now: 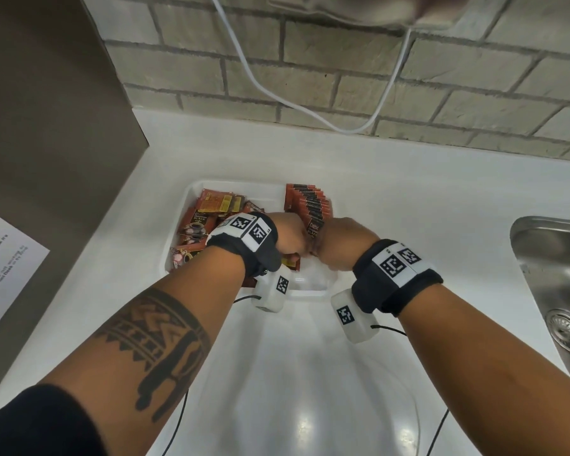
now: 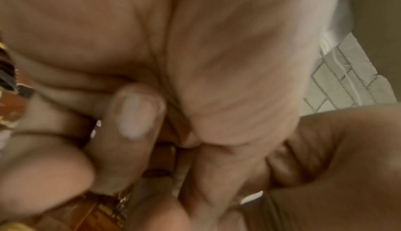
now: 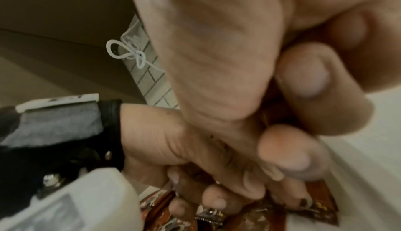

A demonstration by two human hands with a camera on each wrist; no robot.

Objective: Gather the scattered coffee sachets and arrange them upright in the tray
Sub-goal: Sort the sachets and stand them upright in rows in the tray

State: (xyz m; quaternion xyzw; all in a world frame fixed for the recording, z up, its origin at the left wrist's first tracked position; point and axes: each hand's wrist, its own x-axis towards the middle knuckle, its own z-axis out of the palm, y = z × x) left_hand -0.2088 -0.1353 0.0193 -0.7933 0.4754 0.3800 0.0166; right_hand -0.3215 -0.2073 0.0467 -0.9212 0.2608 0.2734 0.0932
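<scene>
— How far along is the person?

— Loose sachets (image 1: 196,225) lie flat in the tray's (image 1: 191,189) left half; the left hand (image 1: 290,238) and right hand (image 1: 341,245) pinch sachets mid-tray; an upright row (image 1: 311,205) fills the far right. Roughly half remains.

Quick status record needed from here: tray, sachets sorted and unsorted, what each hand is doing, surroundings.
tray: white plastic tray on the white counter
upright sachets: row of red-brown coffee sachets standing along the tray's right side
loose sachets: pile lying flat in the tray's left half
left hand: grips sachets, beside the row
right hand: pinches sachets too
surroundings: steel sink on the right, brick wall behind
</scene>
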